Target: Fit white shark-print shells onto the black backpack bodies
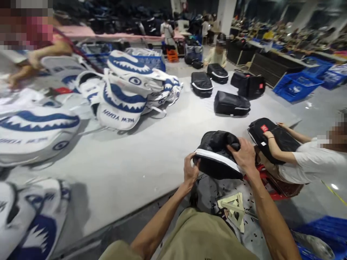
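A black backpack [217, 155] with a white zipper band is held between my two hands at the table's near edge, in front of my body. My left hand [191, 169] grips its left end, thumb and fingers closed around the fabric by the white band. On the upper right side, my right hand [244, 153] is closed on the soft black top, the thumb pressing into it. The underside of the backpack is hidden from me.
White-and-blue backpacks [121, 104] lie heaped on the white table [130, 159]. Other black backpacks [230, 103] stand farther back. A seated person [311, 159] at the right handles another. Blue crates [298, 85] stand beyond; scraps [233, 209] lie on the floor.
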The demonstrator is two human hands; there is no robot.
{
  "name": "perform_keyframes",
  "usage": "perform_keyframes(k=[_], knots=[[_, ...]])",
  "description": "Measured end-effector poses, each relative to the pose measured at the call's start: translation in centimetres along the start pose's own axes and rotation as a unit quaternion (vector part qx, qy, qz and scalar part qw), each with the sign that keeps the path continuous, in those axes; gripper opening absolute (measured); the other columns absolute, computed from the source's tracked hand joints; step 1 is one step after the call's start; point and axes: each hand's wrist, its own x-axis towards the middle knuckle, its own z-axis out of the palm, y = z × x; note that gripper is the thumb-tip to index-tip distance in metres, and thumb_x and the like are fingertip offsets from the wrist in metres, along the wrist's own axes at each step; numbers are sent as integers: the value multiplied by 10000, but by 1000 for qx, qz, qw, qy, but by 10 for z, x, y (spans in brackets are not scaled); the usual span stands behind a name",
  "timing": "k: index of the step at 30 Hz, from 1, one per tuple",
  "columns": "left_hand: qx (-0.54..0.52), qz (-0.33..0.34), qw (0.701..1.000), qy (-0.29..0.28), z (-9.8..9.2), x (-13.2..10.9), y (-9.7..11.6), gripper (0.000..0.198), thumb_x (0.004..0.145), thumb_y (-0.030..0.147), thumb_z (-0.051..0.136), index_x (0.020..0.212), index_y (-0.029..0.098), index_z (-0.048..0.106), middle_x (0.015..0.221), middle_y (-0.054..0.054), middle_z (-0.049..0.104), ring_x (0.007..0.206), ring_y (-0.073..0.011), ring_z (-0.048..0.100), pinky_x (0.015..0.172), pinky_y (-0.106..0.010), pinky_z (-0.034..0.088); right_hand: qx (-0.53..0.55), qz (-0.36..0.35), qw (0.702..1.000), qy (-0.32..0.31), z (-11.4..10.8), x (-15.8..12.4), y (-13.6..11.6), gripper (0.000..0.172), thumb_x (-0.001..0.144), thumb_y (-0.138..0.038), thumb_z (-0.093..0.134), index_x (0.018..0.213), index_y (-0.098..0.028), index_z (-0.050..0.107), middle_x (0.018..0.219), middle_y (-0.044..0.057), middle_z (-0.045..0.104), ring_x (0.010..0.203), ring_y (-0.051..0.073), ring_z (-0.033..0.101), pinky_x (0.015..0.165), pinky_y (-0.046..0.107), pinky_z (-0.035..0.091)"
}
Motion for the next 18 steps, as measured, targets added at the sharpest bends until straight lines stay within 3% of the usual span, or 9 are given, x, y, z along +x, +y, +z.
perform_keyframes(k=[10, 18], knots=[[-17, 25, 999, 19, 4, -11, 0, 262, 1040, 416, 788, 1222, 245, 708, 1231, -92, 771, 1204, -258, 742, 1079, -456, 622, 15, 5, 999, 36, -1, -16, 13, 589, 1016, -735, 599, 1247, -204, 702, 1137, 152, 730, 1093, 340, 640, 977, 468, 505], [8, 54, 999, -2, 4, -11, 6, 292, 1075, 412, 746, 1308, 241, 704, 1269, -115, 776, 1248, -282, 726, 1107, -509, 598, 14, 4, 999, 44, 3, -18, 18, 585, 1012, -734, 607, 1248, -206, 693, 1155, 162, 721, 1082, 347, 630, 973, 470, 491]])
